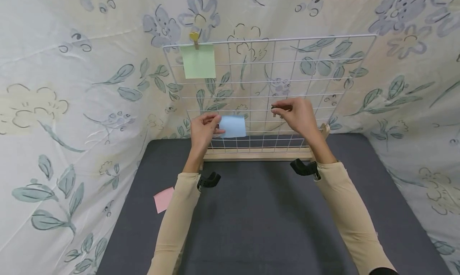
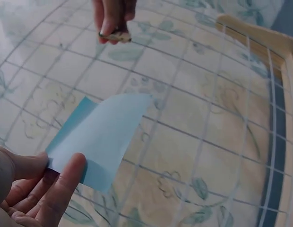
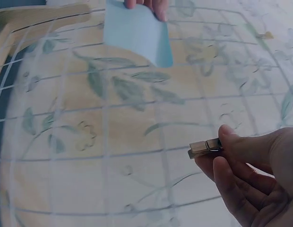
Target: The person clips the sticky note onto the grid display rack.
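My left hand point(image 1: 203, 132) pinches the left edge of a blue paper note point(image 1: 233, 126) in front of the lower part of a white wire grid point(image 1: 273, 82). In the left wrist view the note point(image 2: 101, 137) bends slightly, held between thumb and fingers. To the right, my right hand point(image 1: 299, 113) holds a small wooden clothespin point(image 3: 204, 147) between thumb and fingertips, apart from the note. A green note point(image 1: 199, 62) hangs at the grid's top left under a clothespin with a yellow heart point(image 1: 194, 37).
The grid stands in a wooden base point(image 1: 256, 154) at the back of a dark grey table point(image 1: 251, 215). A pink note point(image 1: 163, 200) lies on the table at the left, partly behind my left sleeve. Floral cloth point(image 1: 90, 107) hangs behind and at both sides.
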Available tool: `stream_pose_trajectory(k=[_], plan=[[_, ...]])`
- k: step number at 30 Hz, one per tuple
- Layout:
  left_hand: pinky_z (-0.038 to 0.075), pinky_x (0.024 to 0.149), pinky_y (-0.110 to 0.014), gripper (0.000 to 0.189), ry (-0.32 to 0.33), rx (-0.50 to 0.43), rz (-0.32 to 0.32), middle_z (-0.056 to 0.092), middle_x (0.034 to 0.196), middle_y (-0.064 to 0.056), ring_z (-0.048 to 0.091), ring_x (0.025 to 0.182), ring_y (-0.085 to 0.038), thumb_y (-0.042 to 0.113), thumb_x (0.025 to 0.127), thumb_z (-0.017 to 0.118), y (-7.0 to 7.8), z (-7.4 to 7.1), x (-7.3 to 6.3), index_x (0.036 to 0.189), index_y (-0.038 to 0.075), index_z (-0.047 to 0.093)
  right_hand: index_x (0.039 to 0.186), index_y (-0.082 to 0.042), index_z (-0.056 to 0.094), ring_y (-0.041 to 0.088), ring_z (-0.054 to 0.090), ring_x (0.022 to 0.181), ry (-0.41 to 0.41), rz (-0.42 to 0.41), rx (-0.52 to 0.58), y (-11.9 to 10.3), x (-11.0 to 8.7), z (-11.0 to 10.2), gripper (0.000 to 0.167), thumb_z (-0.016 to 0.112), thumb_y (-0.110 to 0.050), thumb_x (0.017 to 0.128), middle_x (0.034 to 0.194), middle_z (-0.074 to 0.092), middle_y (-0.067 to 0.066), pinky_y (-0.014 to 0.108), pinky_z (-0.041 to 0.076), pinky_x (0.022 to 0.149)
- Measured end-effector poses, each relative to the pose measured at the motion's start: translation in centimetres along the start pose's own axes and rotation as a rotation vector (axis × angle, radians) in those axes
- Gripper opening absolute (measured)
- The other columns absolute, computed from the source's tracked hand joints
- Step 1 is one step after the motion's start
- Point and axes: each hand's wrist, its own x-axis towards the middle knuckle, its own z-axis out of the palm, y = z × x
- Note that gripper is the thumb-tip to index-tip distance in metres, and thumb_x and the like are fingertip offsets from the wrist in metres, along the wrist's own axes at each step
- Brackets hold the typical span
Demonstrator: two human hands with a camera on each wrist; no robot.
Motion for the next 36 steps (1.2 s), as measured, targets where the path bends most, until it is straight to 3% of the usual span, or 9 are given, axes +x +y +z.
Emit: stream_pose_trajectory(k=[5,11,18,27,31,36], plan=[[0.064,0.065,-0.037,0.023,-0.019,-0.040,0.049,0.068,0.096,-0.020,0.069,0.071,-0.019,0.013,0.094,0.068,1.6,0.5,0.2,0.107,-0.007,0.068,0.105,0.003,0.075,0.032,0.070,0.075,0.038,-0.049,0.011,-1.8,1.0,-0.7,0.018,0.072,-0.006,0.090,0.098,0.073,0.021,0.007,0.045,0.055],[0.064,0.066,-0.037,0.022,-0.056,-0.128,0.169,0.066,0.093,-0.021,0.069,0.070,-0.018,0.008,0.094,0.067,3.5,0.9,0.6,0.105,-0.011,0.067,0.104,0.002,0.075,0.031,0.070,0.073,0.070,-0.083,0.032,-3.8,2.1,-1.5,0.018,0.072,-0.005,0.089,0.098,0.073,0.019,0.007,0.046,0.054],[0.064,0.062,-0.035,0.019,-0.067,-0.166,0.305,0.068,0.094,-0.027,0.070,0.066,-0.014,0.001,0.093,0.066,5.9,1.4,1.2,0.102,-0.015,0.067,0.103,0.002,0.076,-0.005,0.061,0.062,0.110,-0.123,0.062,-5.7,3.1,-2.9,0.017,0.072,-0.006,0.089,0.097,0.073,0.020,0.006,0.050,0.059],[0.063,0.062,-0.031,0.017,-0.047,-0.148,0.365,0.069,0.095,-0.027,0.071,0.068,-0.017,0.000,0.091,0.067,9.8,2.2,2.1,0.100,-0.014,0.068,0.103,0.002,0.076,-0.005,0.059,0.061,0.172,-0.201,0.098,-8.7,5.0,-4.9,0.017,0.072,-0.007,0.089,0.095,0.074,0.018,0.009,0.051,0.061],[0.063,0.062,-0.032,0.017,-0.043,-0.134,0.389,0.069,0.094,-0.027,0.070,0.066,-0.018,0.000,0.092,0.067,11.3,2.6,2.6,0.100,-0.014,0.068,0.104,0.001,0.076,-0.003,0.061,0.065,0.163,-0.191,0.115,-10.3,6.3,-5.4,0.018,0.070,-0.010,0.091,0.099,0.074,0.016,0.012,0.054,0.066],[0.063,0.061,-0.031,0.018,-0.028,-0.125,0.360,0.069,0.095,-0.026,0.069,0.067,-0.018,0.001,0.091,0.068,12.8,3.1,3.7,0.101,-0.013,0.068,0.108,-0.003,0.075,0.002,0.064,0.073,0.152,-0.161,0.131,-12.0,8.0,-5.3,0.021,0.069,-0.013,0.092,0.104,0.073,0.014,0.016,0.057,0.072]])
